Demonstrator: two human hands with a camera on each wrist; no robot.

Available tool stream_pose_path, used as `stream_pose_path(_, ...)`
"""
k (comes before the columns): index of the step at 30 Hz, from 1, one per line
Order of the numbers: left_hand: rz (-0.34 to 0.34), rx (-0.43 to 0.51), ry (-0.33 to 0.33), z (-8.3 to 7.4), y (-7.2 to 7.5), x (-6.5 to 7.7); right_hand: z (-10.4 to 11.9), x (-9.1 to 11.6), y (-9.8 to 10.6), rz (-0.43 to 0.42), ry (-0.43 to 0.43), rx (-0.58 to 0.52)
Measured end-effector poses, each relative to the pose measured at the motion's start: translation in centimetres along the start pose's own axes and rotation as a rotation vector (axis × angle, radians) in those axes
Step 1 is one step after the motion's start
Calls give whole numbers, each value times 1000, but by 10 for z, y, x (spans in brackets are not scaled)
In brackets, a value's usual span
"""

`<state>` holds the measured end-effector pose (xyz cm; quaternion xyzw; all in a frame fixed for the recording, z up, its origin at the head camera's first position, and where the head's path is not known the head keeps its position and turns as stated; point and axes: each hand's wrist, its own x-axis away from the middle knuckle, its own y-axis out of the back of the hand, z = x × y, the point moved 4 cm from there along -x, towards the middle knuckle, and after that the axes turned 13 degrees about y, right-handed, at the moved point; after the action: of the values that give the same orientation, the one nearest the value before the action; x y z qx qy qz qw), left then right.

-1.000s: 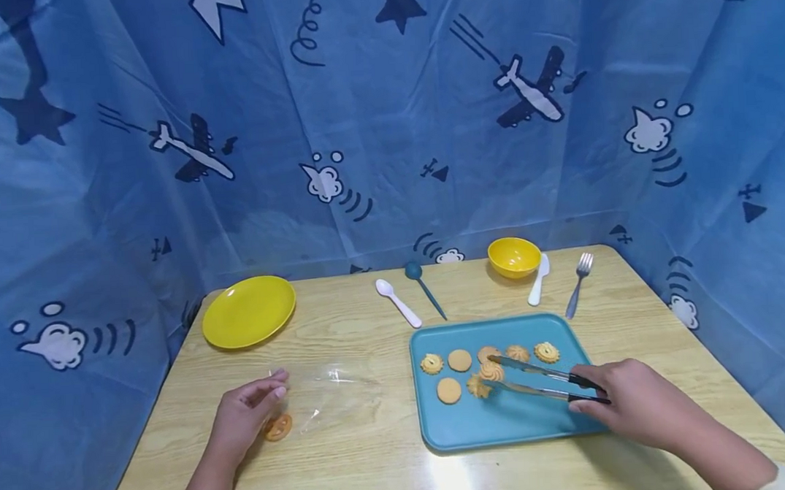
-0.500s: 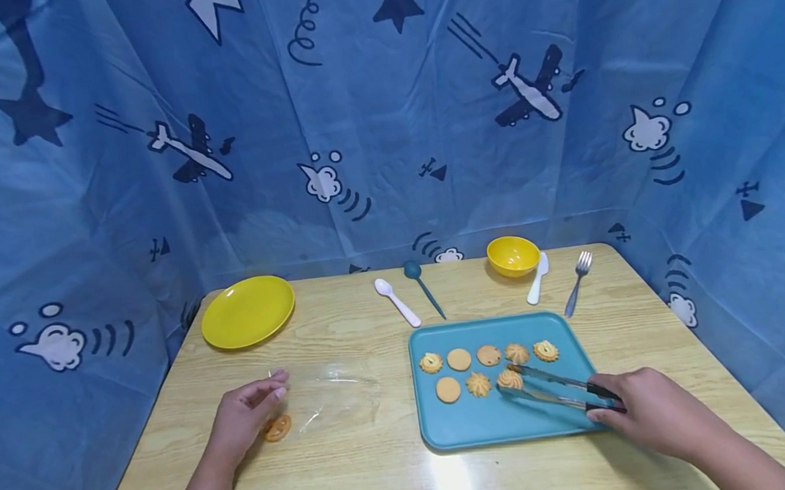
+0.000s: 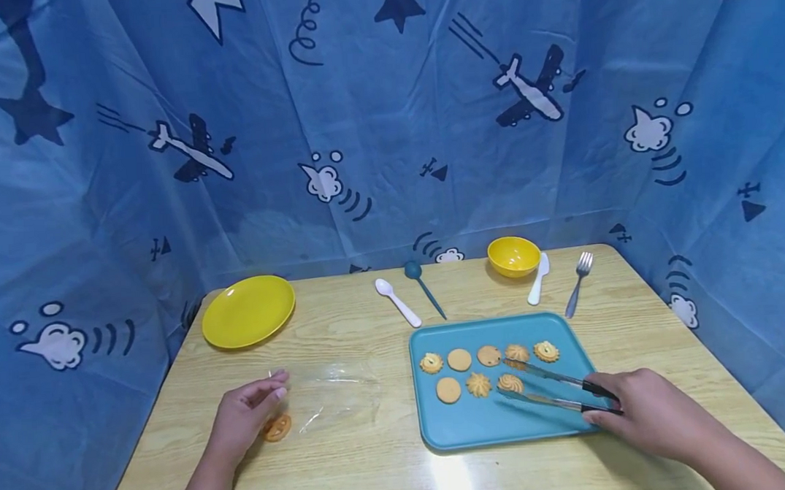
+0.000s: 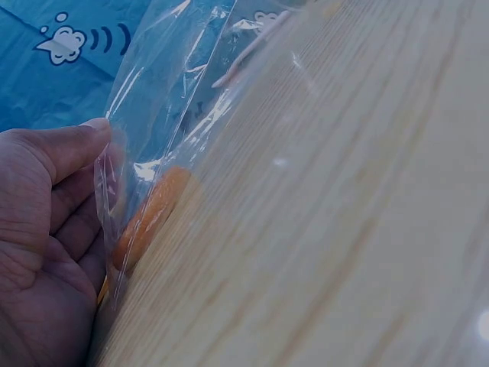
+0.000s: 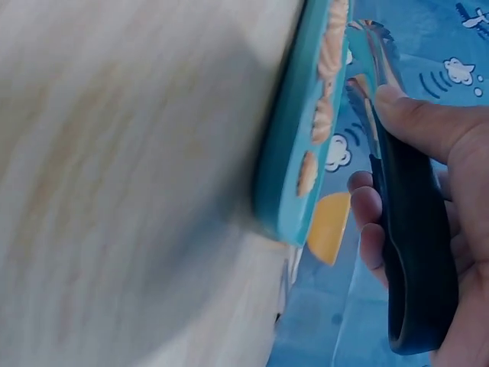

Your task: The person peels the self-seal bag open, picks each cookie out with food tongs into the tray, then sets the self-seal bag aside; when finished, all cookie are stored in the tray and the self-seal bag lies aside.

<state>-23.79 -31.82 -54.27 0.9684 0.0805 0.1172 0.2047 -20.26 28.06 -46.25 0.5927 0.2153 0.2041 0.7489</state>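
Observation:
My left hand pinches the edge of a clear plastic bag lying on the table. A brown pretzel-shaped biscuit is at the bag's mouth beside the fingers; the left wrist view shows it behind the film as an orange-brown piece. My right hand grips metal tongs by their black handles. The tongs' tips are spread over the teal tray, around a swirled cookie in the front row. The upper tip lies by a ridged cookie.
Other cookies sit in two rows on the tray. Behind it lie a white spoon, a dark teal spoon, a yellow bowl, a white knife and a fork. A yellow plate stands back left.
The tongs carried the swirled cookie rightward and set it in the front row beside the star-shaped one. Their tips have since spread apart. My left hand has stayed in place.

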Motion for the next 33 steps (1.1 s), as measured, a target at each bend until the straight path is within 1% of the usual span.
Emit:
stream_pose_path(3, -8, -18, 21, 1, 1, 0, 11, -11, 4, -42, 51, -19)
stream_pose_path(5, -11, -28, 37, 3, 2, -1, 21, -23, 6, -66, 106, -27)
stream_pose_path(10, -21, -36, 44, 8, 2, -1, 54, -66, 4, -63, 244, -17)
stream_pose_path(15, -16, -33, 41, 9, 1, -2, 96, -118, -4, -10, 360, -25)
stream_pose_path(17, -9, -39, 32, 8, 0, -2, 111, -137, -9, 23, 393, -36)
stream_pose_path(19, 6, -34, 8, 6, 0, -2, 125, -154, -15, 55, 421, -41)
stream_pose_path(23, 3, -33, -35, 4, 1, -3, 147, -186, -31, 127, 473, -12)
stream_pose_path(27, 4, -14, -53, 4, 1, -3, 164, -210, -44, 184, 512, -1)
stream_pose_path(29, 14, 3, -58, 4, 0, -3, 170, -219, -48, 193, 526, -6)
stream_pose_path(33, 21, 29, -66, 4, 0, -3, 182, -233, -54, 199, 528, 8)
